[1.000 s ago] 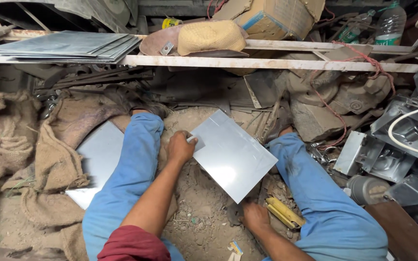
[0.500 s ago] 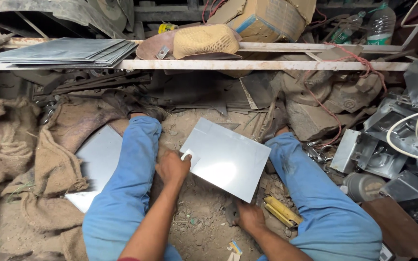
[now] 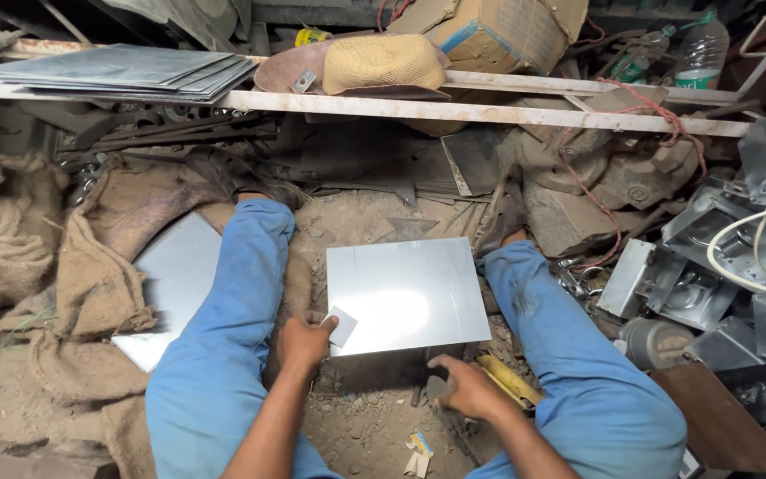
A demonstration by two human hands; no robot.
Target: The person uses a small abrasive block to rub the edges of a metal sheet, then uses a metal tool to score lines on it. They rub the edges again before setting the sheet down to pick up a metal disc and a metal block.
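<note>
A square grey metal sheet [image 3: 408, 294] lies flat on the dirt floor between my legs in blue trousers. My left hand [image 3: 305, 341] rests at the sheet's near left corner and pinches a small pale square piece [image 3: 341, 326]. My right hand [image 3: 461, 387] is at the sheet's near edge, fingers curled on a dark tool [image 3: 427, 380] under that edge; what the tool is I cannot make out. A yellow-handled tool [image 3: 507, 380] lies just right of that hand.
Another metal sheet [image 3: 170, 293] lies left of my left leg on burlap sacking [image 3: 90, 284]. A white beam [image 3: 454, 111] crosses ahead, with stacked sheets [image 3: 126, 66] and a tan cap [image 3: 383, 62] on it. Folded metal boxes [image 3: 711, 266] are piled at the right.
The sheet has swung from a tilted, diamond-like position to square and flat between my legs. My left hand slid down to its near left corner; my right hand moved up to its edge.
</note>
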